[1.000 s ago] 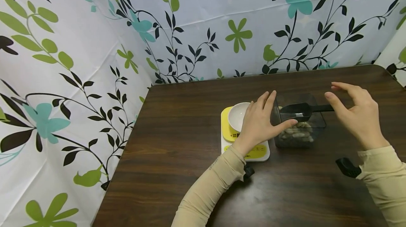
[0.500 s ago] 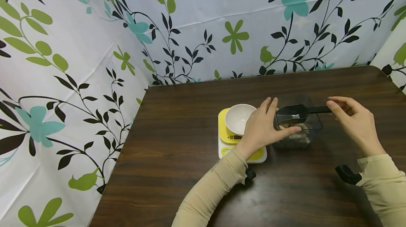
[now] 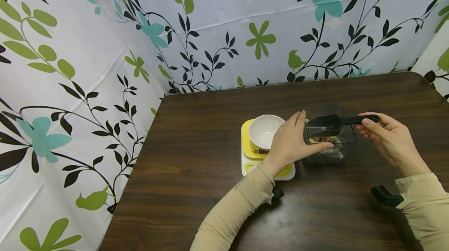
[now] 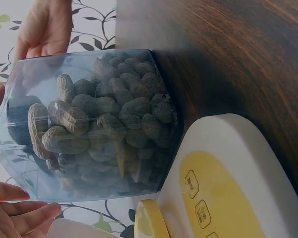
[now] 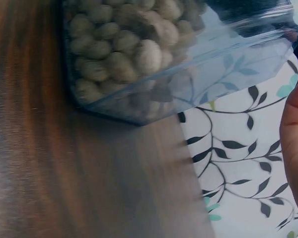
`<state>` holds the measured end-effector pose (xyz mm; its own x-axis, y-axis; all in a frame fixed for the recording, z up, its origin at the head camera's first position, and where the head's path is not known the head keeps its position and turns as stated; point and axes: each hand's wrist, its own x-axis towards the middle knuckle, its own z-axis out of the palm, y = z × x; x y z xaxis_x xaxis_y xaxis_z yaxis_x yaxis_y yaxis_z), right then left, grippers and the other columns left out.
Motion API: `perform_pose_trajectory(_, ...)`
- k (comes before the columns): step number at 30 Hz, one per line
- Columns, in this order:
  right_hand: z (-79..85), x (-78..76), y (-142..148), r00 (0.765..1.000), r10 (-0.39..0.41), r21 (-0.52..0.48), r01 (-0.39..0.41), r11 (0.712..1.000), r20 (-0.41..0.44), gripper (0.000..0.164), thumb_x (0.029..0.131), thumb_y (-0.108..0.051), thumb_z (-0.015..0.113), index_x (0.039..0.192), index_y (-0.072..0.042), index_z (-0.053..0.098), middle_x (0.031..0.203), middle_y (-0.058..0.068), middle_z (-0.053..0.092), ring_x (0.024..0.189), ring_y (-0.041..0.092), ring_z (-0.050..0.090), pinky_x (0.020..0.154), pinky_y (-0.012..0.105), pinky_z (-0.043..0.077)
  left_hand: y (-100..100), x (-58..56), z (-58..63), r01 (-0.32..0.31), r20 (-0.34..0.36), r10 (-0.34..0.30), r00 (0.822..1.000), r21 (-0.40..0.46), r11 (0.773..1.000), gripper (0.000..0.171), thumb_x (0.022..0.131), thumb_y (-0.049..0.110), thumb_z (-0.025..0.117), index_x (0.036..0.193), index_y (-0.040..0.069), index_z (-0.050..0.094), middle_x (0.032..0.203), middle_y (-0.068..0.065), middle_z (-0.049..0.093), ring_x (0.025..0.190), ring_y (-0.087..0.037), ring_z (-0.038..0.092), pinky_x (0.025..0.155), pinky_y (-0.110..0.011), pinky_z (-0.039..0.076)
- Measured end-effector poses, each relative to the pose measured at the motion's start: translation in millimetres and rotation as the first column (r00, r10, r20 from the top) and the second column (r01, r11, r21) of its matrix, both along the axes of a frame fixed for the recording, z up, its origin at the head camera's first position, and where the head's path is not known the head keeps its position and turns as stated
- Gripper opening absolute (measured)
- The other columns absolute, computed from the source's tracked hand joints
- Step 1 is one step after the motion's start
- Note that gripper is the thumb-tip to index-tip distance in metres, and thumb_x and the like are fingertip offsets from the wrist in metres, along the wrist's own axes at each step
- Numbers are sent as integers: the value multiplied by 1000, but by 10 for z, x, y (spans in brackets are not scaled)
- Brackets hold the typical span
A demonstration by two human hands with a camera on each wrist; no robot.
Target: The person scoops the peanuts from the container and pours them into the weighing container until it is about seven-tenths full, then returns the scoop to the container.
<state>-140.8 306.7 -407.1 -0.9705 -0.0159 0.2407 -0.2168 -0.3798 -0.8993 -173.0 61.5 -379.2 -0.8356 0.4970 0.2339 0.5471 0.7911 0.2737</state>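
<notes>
Presently: one black scoop (image 3: pixel 323 126), at the mouth of a clear box (image 5: pixel 223 74) of peanuts (image 4: pixel 124 101) on the table (image 3: pixel 196 142); likely light, stiff, smooth, best taken by its handle (image 3: pixel 352 120). Right hand (image 3: pixel 394 138): thumb and fingers pinching that handle, forearm (image 3: pixel 421 204) slanting inward. Left hand (image 3: pixel 287 142): fingers fairly straight, thumb spread by the box's rim, contact uncertain.

Bowl (image 3: pixel 264 131) on scale (image 3: pixel 247 159) — left | peanuts (image 4: pixel 119 101) in container (image 5: pixel 213 74) — right | scoop (image 3: pixel 326 124) above
</notes>
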Motion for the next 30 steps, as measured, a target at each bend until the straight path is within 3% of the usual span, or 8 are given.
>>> perform_pose_trajectory(5,145,-34,-15,996,-35,-12,34,999,-79,25,93,8,44,111,4,60,91,5,69,79,11,67,71,17,52,-3,-3,4,8,12,-8,1000,10,1000,101,72,76,55,144,8,35,144,-6,44,130,-13,46,98,-24,45)
perform_pose_trajectory(10,364,-48,-27,985,-88,135,108,985,-145,22,92,7,48,110,2,59,88,2,70,77,9,68,70,14,52,2,-2,19,27,112,-37,993,85,996,99,74,70,59,145,6,32,147,-7,38,134,-14,41,101,-24,43)
perform_pose_trajectory(13,479,-33,-24,973,-160,387,213,897,-165,22,92,2,50,113,-2,59,83,-8,70,75,1,66,70,9,50,5,-5,12,26,158,-45,986,119,993,99,74,68,60,146,7,30,150,-7,35,136,-14,38,103,-23,41)
perform_pose_trajectory(16,560,-16,-34,956,-226,619,295,728,-189,24,92,-3,53,115,-9,59,81,-19,67,73,-6,63,68,5,47,7,-4,9,23,172,-46,984,134,991,100,74,68,61,146,6,30,150,-7,34,136,-14,38,103,-23,41)
perform_pose_trajectory(17,580,-12,-44,952,-235,665,304,682,-194,25,92,-4,54,116,-10,59,81,-21,65,72,-7,62,67,4,47,8,-3,10,22,176,-46,983,138,990,100,74,67,62,146,6,30,150,-7,34,136,-14,38,103,-23,41)
perform_pose_trajectory(23,627,8,-121,955,-242,818,276,504,-172,27,91,-16,60,118,-13,57,78,-28,60,71,-16,57,61,2,42,8,5,7,24,175,-48,983,135,991,99,74,66,63,145,4,31,150,-9,34,136,-16,39,103,-23,41)
perform_pose_trajectory(27,601,-2,-151,963,-220,862,240,446,-154,28,92,-20,58,119,-10,55,75,-30,59,70,-17,57,60,2,42,9,1,9,20,184,-43,982,126,992,99,74,67,62,145,5,31,150,-8,34,136,-16,38,103,-23,41)
perform_pose_trajectory(30,563,-18,-152,969,-202,856,225,466,-144,26,94,-18,56,118,-8,54,75,-31,60,69,-14,59,61,2,43,13,-5,12,18,195,-43,980,128,992,99,74,68,61,146,6,30,151,-8,32,137,-15,36,104,-24,41)
